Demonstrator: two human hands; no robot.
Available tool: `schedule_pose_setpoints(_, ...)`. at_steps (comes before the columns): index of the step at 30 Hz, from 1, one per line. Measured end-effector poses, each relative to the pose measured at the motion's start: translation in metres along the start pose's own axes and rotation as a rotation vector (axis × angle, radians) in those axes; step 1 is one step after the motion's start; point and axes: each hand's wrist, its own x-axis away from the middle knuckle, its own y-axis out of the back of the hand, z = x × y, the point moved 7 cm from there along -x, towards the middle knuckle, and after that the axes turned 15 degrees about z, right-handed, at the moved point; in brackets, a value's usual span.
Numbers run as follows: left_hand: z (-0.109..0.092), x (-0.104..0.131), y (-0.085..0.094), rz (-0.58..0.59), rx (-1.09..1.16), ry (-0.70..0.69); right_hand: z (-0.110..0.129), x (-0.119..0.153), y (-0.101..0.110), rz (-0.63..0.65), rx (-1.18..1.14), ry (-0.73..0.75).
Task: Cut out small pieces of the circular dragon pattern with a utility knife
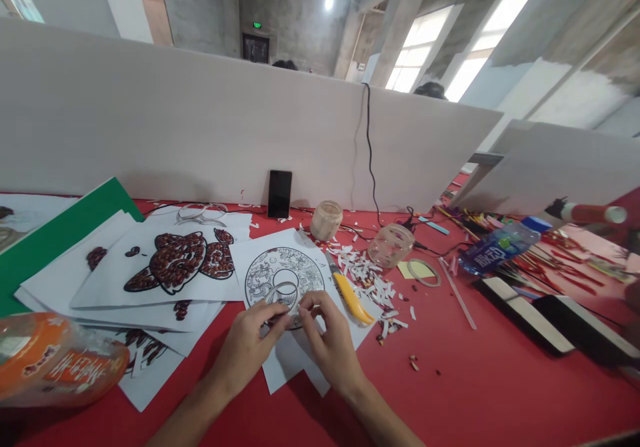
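My left hand (255,337) pinches a thin, pale ring that looks like a narrow tape roll (274,291), held above a printed sheet. Close beside it, my right hand (327,333) has thumb and fingertips pressed together near the ring's edge; what sits between them is too small to make out. Below both hands lies the white sheet with a round black line drawing (255,267), partly covered by my fingers. A yellow utility knife (353,298) rests just right of the drawing, its blade pointing away from me.
Paper scraps (367,273) surround the knife. Two jars (327,220) stand behind, near an upright phone (279,193). At left are seed-covered pictures (177,260) and an orange-labelled container (60,360). A bottle (505,243) and black-and-beige blocks (523,313) lie right. A white partition (200,120) closes the back.
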Motion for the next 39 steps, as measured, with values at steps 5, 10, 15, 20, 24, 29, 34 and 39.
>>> schedule_pose_setpoints(5,-0.007,0.000,0.004,-0.015,-0.094,-0.055,-0.011,0.001,-0.002,0.012,-0.294,-0.061)
schedule_pose_setpoints(10,-0.012,0.002,0.004,-0.037,-0.178,-0.119,-0.014,0.001,-0.009,0.044,-0.457,-0.066)
schedule_pose_setpoints(15,-0.017,0.004,0.002,-0.048,-0.284,-0.167,-0.011,0.001,-0.009,0.002,-0.323,-0.020)
schedule_pose_setpoints(20,-0.019,0.005,-0.001,-0.033,-0.403,-0.183,0.002,0.001,-0.007,0.061,0.057,0.040)
schedule_pose_setpoints(24,-0.019,0.006,0.001,-0.031,-0.430,-0.177,0.013,0.003,-0.009,0.054,0.153,0.144)
schedule_pose_setpoints(29,-0.024,0.006,0.004,-0.044,-0.423,-0.173,0.014,0.000,-0.014,0.097,0.254,0.131)
schedule_pose_setpoints(34,-0.023,0.001,0.011,-0.011,-0.295,-0.125,0.026,-0.003,-0.015,0.143,0.486,0.250)
schedule_pose_setpoints(39,0.007,0.007,0.064,-0.295,-0.354,-0.006,0.026,0.001,-0.011,0.189,0.397,0.295)
